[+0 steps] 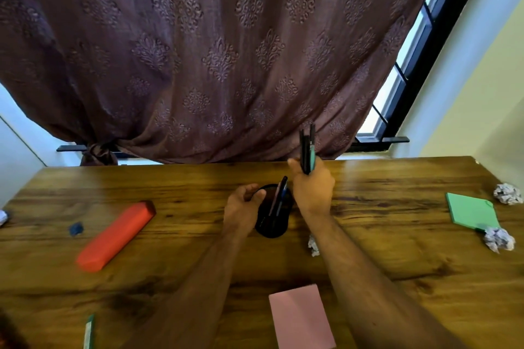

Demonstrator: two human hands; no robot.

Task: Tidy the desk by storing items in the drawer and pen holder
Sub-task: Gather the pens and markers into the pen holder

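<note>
Pens (307,150) upright, tips up, fisted in right hand (312,187) grip, left hand (243,204) cupping pen holder (273,215)

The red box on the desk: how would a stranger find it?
Start at the wooden desk, then look left of the black mesh pen holder. The red box lies there at a slant, long and flat, the only red thing there.

Left hand (245,207) cupped, right hand (312,187) (raised) — fisted
</note>
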